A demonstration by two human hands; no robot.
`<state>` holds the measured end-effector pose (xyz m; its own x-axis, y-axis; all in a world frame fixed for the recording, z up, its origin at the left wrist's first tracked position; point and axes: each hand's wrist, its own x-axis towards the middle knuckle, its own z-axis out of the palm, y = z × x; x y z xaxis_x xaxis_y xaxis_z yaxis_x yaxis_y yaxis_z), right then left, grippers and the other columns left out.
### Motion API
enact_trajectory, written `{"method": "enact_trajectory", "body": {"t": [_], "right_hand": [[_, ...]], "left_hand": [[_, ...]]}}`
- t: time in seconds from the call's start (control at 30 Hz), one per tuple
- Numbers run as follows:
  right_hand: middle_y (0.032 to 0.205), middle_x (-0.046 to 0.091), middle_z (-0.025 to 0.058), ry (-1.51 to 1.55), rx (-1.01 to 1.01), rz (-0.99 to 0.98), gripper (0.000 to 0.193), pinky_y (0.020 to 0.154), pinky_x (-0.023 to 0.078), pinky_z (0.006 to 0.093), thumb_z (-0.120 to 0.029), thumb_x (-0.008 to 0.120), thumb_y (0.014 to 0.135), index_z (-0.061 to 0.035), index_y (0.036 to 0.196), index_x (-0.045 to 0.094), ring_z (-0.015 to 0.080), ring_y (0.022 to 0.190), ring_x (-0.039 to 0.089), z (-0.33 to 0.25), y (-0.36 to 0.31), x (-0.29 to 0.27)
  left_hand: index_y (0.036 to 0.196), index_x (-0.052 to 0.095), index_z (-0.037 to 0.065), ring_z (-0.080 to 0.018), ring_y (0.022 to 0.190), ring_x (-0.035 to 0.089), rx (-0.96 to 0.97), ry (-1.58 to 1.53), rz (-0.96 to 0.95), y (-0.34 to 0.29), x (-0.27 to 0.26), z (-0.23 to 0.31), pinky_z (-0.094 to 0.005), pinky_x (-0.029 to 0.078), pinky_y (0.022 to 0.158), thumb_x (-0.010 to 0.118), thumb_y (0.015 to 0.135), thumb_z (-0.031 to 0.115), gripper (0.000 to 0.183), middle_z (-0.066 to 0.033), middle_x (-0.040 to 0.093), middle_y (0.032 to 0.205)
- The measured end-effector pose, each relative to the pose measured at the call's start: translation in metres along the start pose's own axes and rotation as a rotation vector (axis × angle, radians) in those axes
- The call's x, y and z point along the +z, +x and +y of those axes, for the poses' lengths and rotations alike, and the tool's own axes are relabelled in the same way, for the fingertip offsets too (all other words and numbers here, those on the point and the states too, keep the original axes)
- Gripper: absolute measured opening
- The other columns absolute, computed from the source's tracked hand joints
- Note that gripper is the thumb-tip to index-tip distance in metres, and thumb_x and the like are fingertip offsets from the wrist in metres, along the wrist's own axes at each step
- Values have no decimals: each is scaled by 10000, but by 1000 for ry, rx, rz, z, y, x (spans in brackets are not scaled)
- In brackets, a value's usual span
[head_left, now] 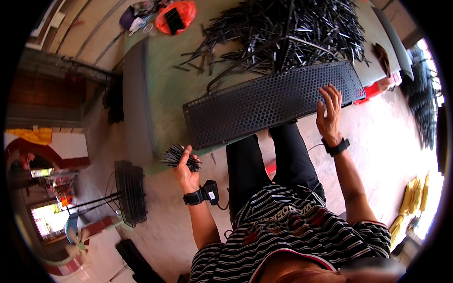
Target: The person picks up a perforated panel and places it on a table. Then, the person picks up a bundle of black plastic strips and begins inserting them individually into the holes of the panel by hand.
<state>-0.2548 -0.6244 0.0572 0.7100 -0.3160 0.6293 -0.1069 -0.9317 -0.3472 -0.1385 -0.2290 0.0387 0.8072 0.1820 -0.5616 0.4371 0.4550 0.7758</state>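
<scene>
My left hand [187, 176] is closed round a bundle of thin black strips [173, 154], just off the near left edge of the table. A long black panel with rows of round holes [264, 104] lies tilted along the table's near edge, above my legs. Over its right end lies my right hand [330, 114], with its fingers stretched out and nothing gripped in it. Behind the panel, a big loose heap of black strips [302, 40] covers the far part of the table. A curved black bar [226, 71] runs from the panel's left part toward the heap.
The green tabletop [165, 89] has a grey padded edge [136, 101] at left. A red plastic bag [187, 14] with a black item sits at the far left. Black racks [130, 193] stand on the floor to the left, near a fan [78, 240]. Yellow sacks [410, 203] lie at right.
</scene>
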Motion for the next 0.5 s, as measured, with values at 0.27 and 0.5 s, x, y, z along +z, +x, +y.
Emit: {"method": "enact_trajectory", "body": {"t": [0.27, 0.5], "right_hand": [[1155, 511, 122, 1513, 733, -755, 480, 902, 402, 337, -388, 357, 949, -10, 1236, 428, 211, 1072, 497, -197, -65, 32], [1230, 471, 129, 1683, 871, -710, 571, 989, 298, 288, -442, 303, 950, 32, 1252, 408, 187, 1160, 402, -266, -58, 63]], "left_hand": [[996, 543, -4, -187, 532, 555, 120, -167, -92, -66, 18, 16, -301, 455, 480, 652, 722, -76, 303, -89, 595, 779], [979, 576, -7, -124, 822, 582, 314, -56, -289, -98, 29, -18, -241, 478, 731, 641, 752, -46, 239, -47, 607, 905]]}}
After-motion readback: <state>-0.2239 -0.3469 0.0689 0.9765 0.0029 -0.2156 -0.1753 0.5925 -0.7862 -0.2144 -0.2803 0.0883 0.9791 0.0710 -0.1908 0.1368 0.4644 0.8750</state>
